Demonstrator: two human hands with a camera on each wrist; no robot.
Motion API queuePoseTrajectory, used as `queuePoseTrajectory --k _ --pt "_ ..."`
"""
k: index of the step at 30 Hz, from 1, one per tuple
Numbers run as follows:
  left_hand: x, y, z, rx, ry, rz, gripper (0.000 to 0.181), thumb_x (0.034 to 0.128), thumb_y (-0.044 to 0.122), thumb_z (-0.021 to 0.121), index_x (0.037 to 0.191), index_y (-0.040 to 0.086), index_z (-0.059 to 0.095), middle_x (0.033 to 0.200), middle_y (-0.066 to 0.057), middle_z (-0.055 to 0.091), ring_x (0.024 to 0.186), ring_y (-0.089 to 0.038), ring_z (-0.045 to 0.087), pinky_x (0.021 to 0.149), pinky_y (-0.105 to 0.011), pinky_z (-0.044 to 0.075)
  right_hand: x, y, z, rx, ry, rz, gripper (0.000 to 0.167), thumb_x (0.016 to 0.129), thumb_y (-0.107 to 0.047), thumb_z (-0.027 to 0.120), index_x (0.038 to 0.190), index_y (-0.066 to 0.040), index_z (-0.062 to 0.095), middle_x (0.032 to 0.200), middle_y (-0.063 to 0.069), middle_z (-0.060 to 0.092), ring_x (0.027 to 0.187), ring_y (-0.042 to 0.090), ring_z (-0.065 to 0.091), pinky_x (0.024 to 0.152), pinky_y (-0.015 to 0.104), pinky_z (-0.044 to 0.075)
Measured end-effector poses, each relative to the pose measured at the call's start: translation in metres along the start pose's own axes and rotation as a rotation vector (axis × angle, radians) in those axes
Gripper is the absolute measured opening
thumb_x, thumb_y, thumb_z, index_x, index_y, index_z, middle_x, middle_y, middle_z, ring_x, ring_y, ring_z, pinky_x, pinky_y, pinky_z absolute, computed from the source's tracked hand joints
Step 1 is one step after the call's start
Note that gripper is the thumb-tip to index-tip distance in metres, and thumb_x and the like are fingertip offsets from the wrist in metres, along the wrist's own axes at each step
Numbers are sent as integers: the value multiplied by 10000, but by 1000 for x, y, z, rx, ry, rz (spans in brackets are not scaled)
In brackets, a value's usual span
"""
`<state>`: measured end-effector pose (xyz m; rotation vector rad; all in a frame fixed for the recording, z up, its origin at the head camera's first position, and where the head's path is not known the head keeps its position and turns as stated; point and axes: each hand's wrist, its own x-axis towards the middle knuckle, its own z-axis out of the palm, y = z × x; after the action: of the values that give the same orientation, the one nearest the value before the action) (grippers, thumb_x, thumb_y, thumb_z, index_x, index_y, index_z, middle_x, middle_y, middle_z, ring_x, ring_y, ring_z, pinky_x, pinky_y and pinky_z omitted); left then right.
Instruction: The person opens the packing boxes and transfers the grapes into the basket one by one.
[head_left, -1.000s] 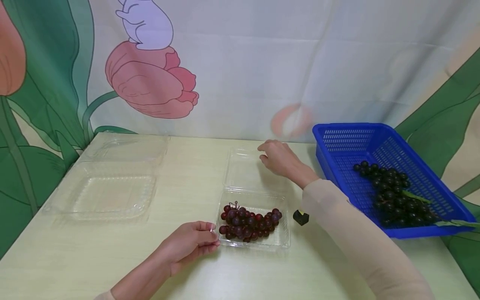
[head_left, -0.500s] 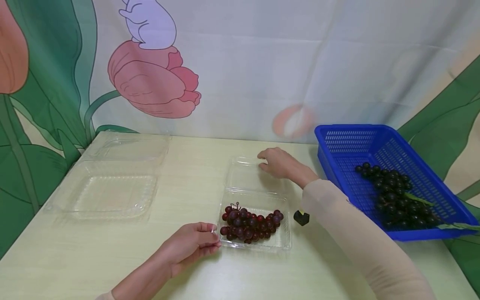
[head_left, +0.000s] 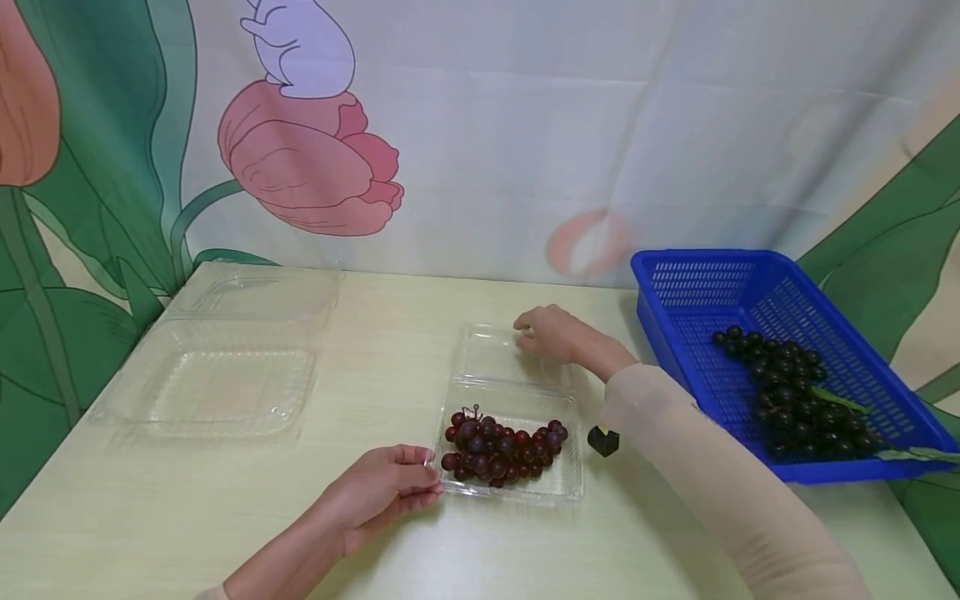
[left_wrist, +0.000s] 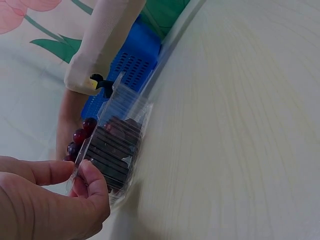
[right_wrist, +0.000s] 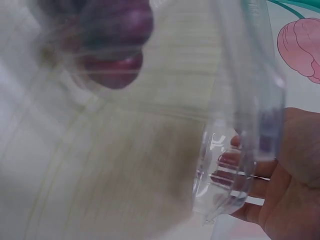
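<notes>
Dark red grapes lie in the base of a clear plastic clamshell container in the middle of the table. My left hand pinches the container's left rim between thumb and fingers, also plain in the left wrist view. Behind the hinged lid is my right hand. In the right wrist view the fingers of that hand show through the lid's clear wall, extended and touching or very close to it. The lid stands partly raised, apart from the base.
A larger clear container stands open at the left. To the right, a blue basket holds dark grapes with green leaves. A small black object shows beside the right sleeve. A printed curtain hangs behind the table.
My right hand has come toward me, and the lid's far edge has tipped up and nearer with it. The left hand keeps its hold on the rim; the grapes stay put.
</notes>
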<state>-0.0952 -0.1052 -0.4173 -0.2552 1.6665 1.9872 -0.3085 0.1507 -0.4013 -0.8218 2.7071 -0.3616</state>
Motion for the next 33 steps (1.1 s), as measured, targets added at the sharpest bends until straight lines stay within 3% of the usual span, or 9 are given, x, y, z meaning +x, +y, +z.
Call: queuePoseTrajectory --k 22,33 --pt "-1 -1 1 10 0 -1 300 985 -43 602 1237 -143 474 1046 -201 624 943 -238 650 892 -321 586 -4 -4 4 10 -22 5 422 1044 -162 582 1405 57 583 1404 197 613 1297 349 580 1112 459 452" --pt "-1 -1 2 6 6 0 318 982 -49 599 1252 -153 466 1038 -194 622 939 -232 648 877 -298 586 -10 -16 0 28 8 -48 415 1063 -181 583 1410 48 577 1435 191 589 1373 356 510 1168 452 388"
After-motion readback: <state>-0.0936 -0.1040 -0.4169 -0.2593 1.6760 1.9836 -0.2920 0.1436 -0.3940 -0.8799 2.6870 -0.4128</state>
